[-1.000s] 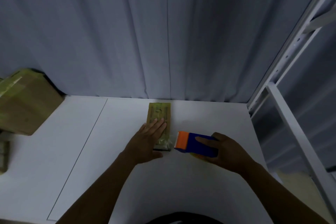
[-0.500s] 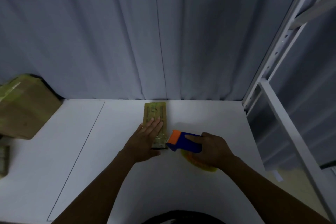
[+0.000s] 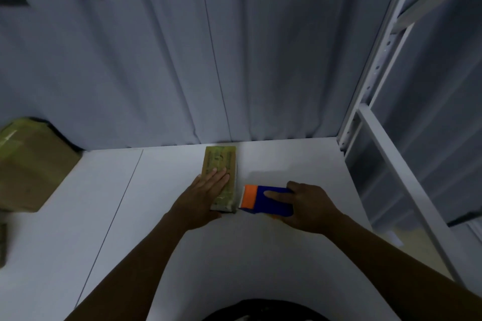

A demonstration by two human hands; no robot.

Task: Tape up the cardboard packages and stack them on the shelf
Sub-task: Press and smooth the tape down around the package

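One small flat brown cardboard package (image 3: pixel 220 161): lies on the white shelf board (image 3: pixel 287 159), far end near the grey curtain (image 3: pixel 156 73).
Left hand (image 3: pixel 203 193): flat, fingers straight, pressing the package's near half.
Right hand (image 3: pixel 310 206): grips a blue-and-orange tape dispenser (image 3: pixel 268 206), orange end just beside the package's near corner.
Far left: larger brown cardboard box (image 3: pixel 31 164) on the same board.

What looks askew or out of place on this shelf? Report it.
The large cardboard box at the far left sits skewed, not square with the back curtain. The small package lies flat under the left hand; the right hand grips the tape dispenser beside it. Nothing spilled.
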